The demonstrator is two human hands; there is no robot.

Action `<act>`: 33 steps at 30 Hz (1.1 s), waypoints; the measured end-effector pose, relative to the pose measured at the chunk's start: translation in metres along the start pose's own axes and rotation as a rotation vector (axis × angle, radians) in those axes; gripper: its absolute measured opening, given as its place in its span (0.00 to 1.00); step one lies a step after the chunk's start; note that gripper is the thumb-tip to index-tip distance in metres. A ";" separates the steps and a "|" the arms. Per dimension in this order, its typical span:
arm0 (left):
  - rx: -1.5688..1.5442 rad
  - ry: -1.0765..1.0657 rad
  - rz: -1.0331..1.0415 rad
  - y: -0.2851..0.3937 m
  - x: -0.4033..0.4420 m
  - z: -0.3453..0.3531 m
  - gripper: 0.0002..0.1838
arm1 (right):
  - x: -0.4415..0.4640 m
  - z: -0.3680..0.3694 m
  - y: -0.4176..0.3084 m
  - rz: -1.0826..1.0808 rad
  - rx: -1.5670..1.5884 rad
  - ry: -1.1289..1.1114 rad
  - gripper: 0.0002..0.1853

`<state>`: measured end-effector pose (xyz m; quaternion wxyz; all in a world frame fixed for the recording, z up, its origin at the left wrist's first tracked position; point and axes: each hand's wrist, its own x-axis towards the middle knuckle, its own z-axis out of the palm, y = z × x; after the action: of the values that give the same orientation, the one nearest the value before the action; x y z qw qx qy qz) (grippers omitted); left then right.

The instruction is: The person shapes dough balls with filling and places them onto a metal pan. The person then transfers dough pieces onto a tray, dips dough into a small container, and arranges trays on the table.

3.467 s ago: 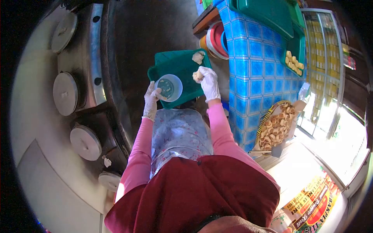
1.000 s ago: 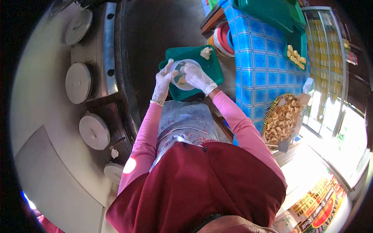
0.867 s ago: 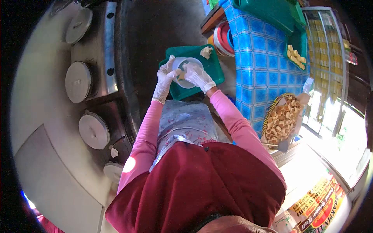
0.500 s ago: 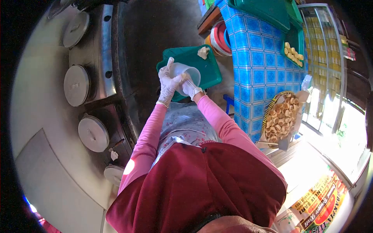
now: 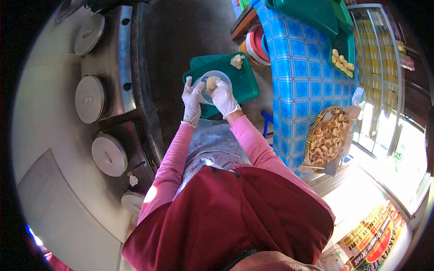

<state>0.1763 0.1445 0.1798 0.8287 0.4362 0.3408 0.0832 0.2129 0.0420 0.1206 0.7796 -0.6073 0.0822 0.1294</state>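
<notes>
My left hand (image 5: 192, 99), in a white glove, grips the left side of a translucent round tub (image 5: 219, 75). Between the fingers of my gloved right hand (image 5: 223, 96) is a pale dough piece (image 5: 211, 83), held over the tub. Another pale bit shows by my left fingers; the rest of the tub's contents is mostly hidden by my hands. Beneath the tub lies a green tray (image 5: 247, 86), with a lump of whitish dough (image 5: 237, 61) at its upper right corner.
On the right, a table with a blue checked cloth (image 5: 300, 92) bears a green crate (image 5: 346, 45) with pale rolls (image 5: 342, 63) and a basket of small baked pieces (image 5: 329, 137). Lidded round pots (image 5: 89, 99) line the left. Coloured tubs (image 5: 256, 43) stand beside the table.
Over the last seconds my right hand moved from beside the tub to over it. Since half a second ago it has turned, showing the dough piece, and the tub has tilted, showing its opening.
</notes>
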 end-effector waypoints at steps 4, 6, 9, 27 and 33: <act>-0.016 -0.058 -0.017 -0.005 -0.004 0.004 0.44 | -0.001 0.009 -0.050 0.066 -0.549 0.210 0.07; -0.009 -0.134 -0.027 -0.008 -0.003 0.001 0.45 | 0.008 0.004 -0.035 -0.107 -0.898 0.141 0.14; -0.029 -0.209 -0.090 -0.015 0.002 -0.002 0.46 | 0.020 0.000 -0.014 -0.033 -0.995 0.167 0.13; 0.183 -0.444 -0.102 0.023 0.021 -0.009 0.44 | 0.060 -0.014 -0.095 -0.100 -1.253 -0.890 0.09; 0.198 -0.462 0.036 0.045 0.019 0.024 0.47 | 0.045 0.001 -0.121 -0.133 -1.454 -0.464 0.15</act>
<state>0.2133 0.1639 0.2153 0.8363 0.5285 0.1411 -0.0377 0.2921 0.0201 0.2199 0.1872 -0.9284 -0.2262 0.2280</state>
